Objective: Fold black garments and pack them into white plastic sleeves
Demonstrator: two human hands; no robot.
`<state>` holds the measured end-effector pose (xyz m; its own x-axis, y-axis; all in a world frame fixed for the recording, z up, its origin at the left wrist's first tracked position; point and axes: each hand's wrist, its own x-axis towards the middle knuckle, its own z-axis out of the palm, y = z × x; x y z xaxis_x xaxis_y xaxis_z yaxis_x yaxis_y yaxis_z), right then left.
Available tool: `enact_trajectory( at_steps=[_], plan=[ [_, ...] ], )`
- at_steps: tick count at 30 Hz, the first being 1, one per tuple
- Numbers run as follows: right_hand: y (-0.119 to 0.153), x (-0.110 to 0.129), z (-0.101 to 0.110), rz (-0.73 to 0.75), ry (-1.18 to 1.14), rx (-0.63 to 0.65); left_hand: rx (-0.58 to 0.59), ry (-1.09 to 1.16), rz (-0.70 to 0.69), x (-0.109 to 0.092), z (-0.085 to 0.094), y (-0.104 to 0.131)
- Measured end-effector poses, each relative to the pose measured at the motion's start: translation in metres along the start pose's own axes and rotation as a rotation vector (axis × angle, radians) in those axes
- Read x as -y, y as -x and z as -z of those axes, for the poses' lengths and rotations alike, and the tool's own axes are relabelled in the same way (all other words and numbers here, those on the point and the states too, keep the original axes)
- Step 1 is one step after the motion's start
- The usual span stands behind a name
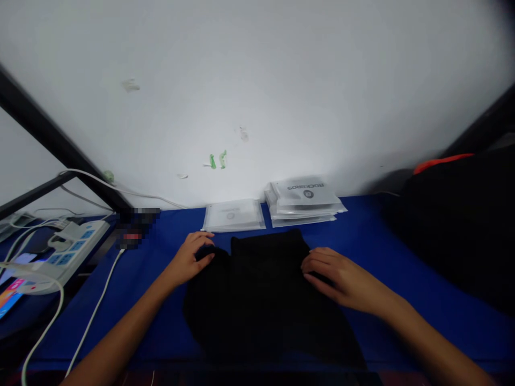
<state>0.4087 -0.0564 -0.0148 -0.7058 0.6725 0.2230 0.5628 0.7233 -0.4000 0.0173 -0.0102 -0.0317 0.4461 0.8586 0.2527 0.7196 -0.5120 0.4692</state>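
A black cloth garment (pixel 265 300) lies spread in front of me, its upper edge partly folded; its exact kind does not show. At its upper left corner my left hand (pixel 192 258) has thumb and fingers curled around the dark fabric. My right hand (pixel 332 274) pinches the right edge of the same cloth, fingertips pressed together there. Just beyond the garment's upper edge lies a flat frosted zip bag (pixel 234 214). To the right of that bag, a small stack of similar printed bags (pixel 306 198) rests against the wall.
Everything lies on a blue tabletop (pixel 362 230) against a white wall (pixel 281 96). A large dark pile with an orange edge (pixel 462 225) stands at the right. On the left are a power strip (pixel 80 244), a white cable (pixel 98 300) and a lit phone screen (pixel 10 295).
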Motion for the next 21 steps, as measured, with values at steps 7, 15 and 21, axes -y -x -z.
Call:
enact_trajectory(
  at_steps=[7,15,21],
  plan=[
    [0.003,-0.006,-0.008,-0.012,-0.037,-0.037,0.249,0.219,-0.151,-0.035,0.031,0.031],
    [0.005,-0.011,-0.013,-0.012,-0.060,-0.066,0.212,0.007,0.131,-0.020,0.015,0.053],
    [0.009,-0.012,-0.015,0.004,-0.063,-0.102,0.185,-0.074,0.135,-0.011,0.009,0.051]
  ],
)
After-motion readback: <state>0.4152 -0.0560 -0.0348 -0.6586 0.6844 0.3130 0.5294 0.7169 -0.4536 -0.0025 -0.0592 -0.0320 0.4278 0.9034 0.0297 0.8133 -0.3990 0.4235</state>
